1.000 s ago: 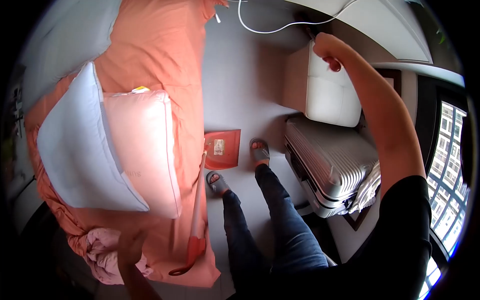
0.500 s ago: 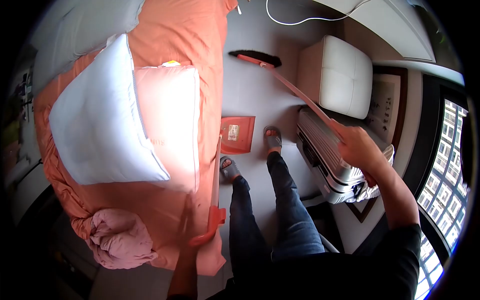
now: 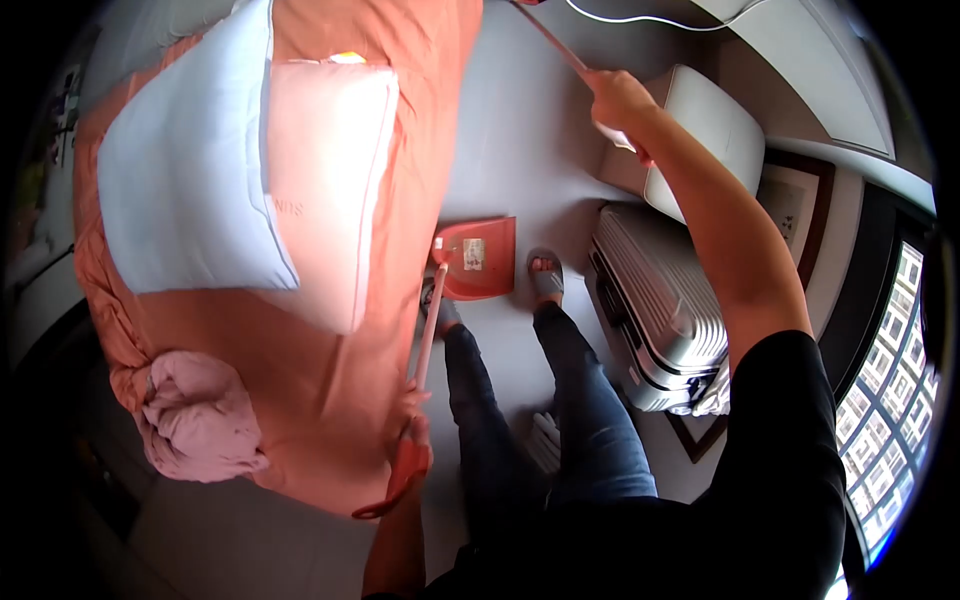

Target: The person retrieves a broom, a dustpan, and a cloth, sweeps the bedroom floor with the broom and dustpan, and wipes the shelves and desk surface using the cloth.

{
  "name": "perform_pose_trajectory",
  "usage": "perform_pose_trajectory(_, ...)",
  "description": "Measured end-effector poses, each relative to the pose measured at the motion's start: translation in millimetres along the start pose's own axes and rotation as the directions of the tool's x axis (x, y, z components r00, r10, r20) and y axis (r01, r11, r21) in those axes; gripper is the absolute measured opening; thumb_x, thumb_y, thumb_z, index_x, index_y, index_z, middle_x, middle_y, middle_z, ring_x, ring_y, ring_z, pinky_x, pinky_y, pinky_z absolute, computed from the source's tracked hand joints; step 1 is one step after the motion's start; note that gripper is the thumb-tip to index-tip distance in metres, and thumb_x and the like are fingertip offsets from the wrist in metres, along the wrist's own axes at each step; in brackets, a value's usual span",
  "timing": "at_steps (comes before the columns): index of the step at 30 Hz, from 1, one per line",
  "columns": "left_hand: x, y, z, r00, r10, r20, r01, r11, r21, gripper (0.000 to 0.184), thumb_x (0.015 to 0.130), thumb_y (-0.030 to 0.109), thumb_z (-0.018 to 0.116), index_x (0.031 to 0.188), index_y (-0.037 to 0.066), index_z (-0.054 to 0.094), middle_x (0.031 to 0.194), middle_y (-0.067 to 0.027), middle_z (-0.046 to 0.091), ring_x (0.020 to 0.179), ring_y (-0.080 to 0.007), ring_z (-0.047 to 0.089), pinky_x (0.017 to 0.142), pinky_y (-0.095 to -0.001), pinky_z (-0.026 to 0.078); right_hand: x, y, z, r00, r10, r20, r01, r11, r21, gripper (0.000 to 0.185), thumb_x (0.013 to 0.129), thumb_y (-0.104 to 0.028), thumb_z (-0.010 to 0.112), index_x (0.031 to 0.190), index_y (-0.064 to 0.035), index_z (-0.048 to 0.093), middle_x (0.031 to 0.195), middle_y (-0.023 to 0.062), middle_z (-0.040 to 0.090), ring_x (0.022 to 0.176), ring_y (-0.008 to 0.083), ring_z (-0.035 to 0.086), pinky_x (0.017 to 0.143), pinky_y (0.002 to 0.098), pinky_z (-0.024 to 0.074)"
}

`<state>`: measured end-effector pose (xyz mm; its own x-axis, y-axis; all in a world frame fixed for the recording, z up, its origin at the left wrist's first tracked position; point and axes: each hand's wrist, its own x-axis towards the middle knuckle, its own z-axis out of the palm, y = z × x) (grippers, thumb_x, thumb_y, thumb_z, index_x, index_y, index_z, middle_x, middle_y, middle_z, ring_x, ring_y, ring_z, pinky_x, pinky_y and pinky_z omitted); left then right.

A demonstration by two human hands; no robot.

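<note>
My right hand (image 3: 622, 105) is closed around the broom (image 3: 552, 38), whose stick runs up and left out of the top edge; the bristle head is out of view. At the bedside, my left hand (image 3: 415, 422) wraps the upper part of the long-handled dustpan (image 3: 495, 255). That dustpan is orange-red with a pale label, and its pan lies on the grey floor by my slippered feet. Its pinkish stick (image 3: 430, 330) slants down to my left fingers, with a red grip end (image 3: 405, 475) below them.
An orange-sheeted bed (image 3: 330, 420) fills the left, bearing a pale blue pillow (image 3: 190, 170), a pink pillow (image 3: 335, 180) and crumpled pink cloth (image 3: 200, 415). On the right stand a silver suitcase (image 3: 660, 290) and a white padded stool (image 3: 710, 120). A white cable (image 3: 650, 22) crosses the top.
My right hand has moved up and left with the broom, whose head has left the view. My left hand has taken hold of the dustpan's stick, which now tilts away from the bed.
</note>
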<state>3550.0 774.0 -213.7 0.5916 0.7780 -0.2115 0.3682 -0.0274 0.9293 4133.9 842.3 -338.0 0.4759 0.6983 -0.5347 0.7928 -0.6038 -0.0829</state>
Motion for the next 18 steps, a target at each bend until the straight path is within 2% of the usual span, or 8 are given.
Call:
perform_pose_trajectory(2, -41.5, 14.8, 13.7, 0.983, -0.077, -0.169, 0.082, 0.996, 0.026, 0.022, 0.105, 0.015, 0.055, 0.088, 0.002, 0.053, 0.113, -0.0192, 0.070, 0.120, -0.0347, 0.064, 0.109, -0.0505, 0.047, -18.0, 3.5, 7.9, 0.998, -0.065, 0.023, 0.066, 0.997, -0.031, 0.041, 0.087, -0.010, 0.066, 0.128, -0.0059, 0.064, 0.099, 0.0207, 0.076, 0.095, 0.0385, 0.075, 0.085, 0.0474, 0.0625)
perform_pose_trajectory(4, -77.9, 24.8, 23.6, 0.947, -0.138, -0.289, 0.162, 0.985, 0.059, 0.025, 0.107, 0.018, 0.053, 0.087, 0.003, 0.053, 0.116, -0.0199, 0.070, 0.120, -0.0354, 0.064, 0.109, -0.0503, 0.047, -81.3, 11.2, 16.4, 0.992, -0.125, 0.025, 0.127, 0.990, -0.060, 0.046, 0.085, -0.007, 0.066, 0.131, -0.0064, 0.063, 0.098, 0.0202, 0.076, 0.096, 0.0380, 0.075, 0.084, 0.0470, 0.0626)
perform_pose_trajectory(6, -118.8, 15.3, 31.9, 0.912, -0.196, -0.359, 0.220, 0.975, 0.028, 0.025, 0.108, 0.018, 0.053, 0.088, 0.003, 0.054, 0.120, -0.0209, 0.070, 0.121, -0.0344, 0.063, 0.108, -0.0484, 0.047, -149.6, 17.4, 13.0, 0.977, -0.143, 0.159, 0.149, 0.988, -0.030, 0.056, 0.083, -0.003, 0.066, 0.139, -0.0085, 0.057, 0.097, 0.0196, 0.074, 0.093, 0.0378, 0.074, 0.082, 0.0476, 0.0624)
perform_pose_trajectory(8, -152.2, 4.2, 40.5, 0.867, -0.226, -0.444, 0.258, 0.966, 0.014, 0.025, 0.108, 0.019, 0.053, 0.089, 0.003, 0.054, 0.120, -0.0203, 0.070, 0.120, -0.0330, 0.063, 0.106, -0.0464, 0.048, -206.9, 35.4, 28.7, 0.956, -0.154, 0.251, 0.179, 0.981, -0.080, 0.066, 0.089, 0.000, 0.059, 0.152, -0.0163, 0.048, 0.099, 0.0198, 0.072, 0.093, 0.0358, 0.073, 0.083, 0.0483, 0.0603)
perform_pose_trajectory(12, -199.4, -3.1, 47.7, 0.666, -0.458, -0.589, 0.429, 0.881, -0.200, 0.022, 0.108, 0.020, 0.054, 0.100, 0.000, 0.062, 0.117, -0.0175, 0.070, 0.113, -0.0283, 0.065, 0.099, -0.0407, 0.050, -331.7, 43.0, 17.4, 0.897, -0.150, 0.415, 0.216, 0.969, -0.116, 0.068, 0.091, -0.001, 0.059, 0.156, -0.0190, 0.044, 0.099, 0.0184, 0.070, 0.092, 0.0344, 0.072, 0.080, 0.0480, 0.0594)
perform_pose_trajectory(14, -206.8, -14.1, 50.5, 0.529, -0.560, -0.638, 0.463, 0.820, -0.335, 0.023, 0.109, 0.020, 0.056, 0.107, -0.001, 0.064, 0.114, -0.0162, 0.070, 0.108, -0.0254, 0.065, 0.094, -0.0372, 0.051, -386.5, 51.6, 7.9, 0.917, -0.158, 0.365, 0.215, 0.969, -0.121, 0.068, 0.092, -0.002, 0.058, 0.156, -0.0194, 0.044, 0.099, 0.0182, 0.070, 0.090, 0.0350, 0.072, 0.078, 0.0472, 0.0594)
perform_pose_trajectory(17, -212.1, -20.2, 46.0, 0.668, -0.398, -0.629, 0.494, 0.869, -0.026, 0.027, 0.108, 0.022, 0.058, 0.112, -0.003, 0.066, 0.107, -0.0140, 0.070, 0.102, -0.0232, 0.066, 0.090, -0.0347, 0.052, -432.5, 53.8, -8.8, 0.951, -0.185, 0.246, 0.213, 0.973, -0.093, 0.065, 0.090, 0.001, 0.054, 0.153, -0.0146, 0.050, 0.092, 0.0191, 0.071, 0.080, 0.0365, 0.072, 0.073, 0.0490, 0.0596)
perform_pose_trajectory(18, -213.7, -22.6, 48.7, 0.683, -0.363, -0.634, 0.473, 0.881, 0.005, 0.027, 0.108, 0.023, 0.059, 0.110, -0.004, 0.066, 0.104, -0.0136, 0.070, 0.098, -0.0228, 0.066, 0.088, -0.0344, 0.052, -441.8, 53.9, -12.4, 0.958, -0.221, 0.183, 0.236, 0.970, -0.064, 0.064, 0.089, 0.003, 0.053, 0.152, -0.0125, 0.052, 0.090, 0.0198, 0.071, 0.076, 0.0369, 0.072, 0.071, 0.0507, 0.0597)
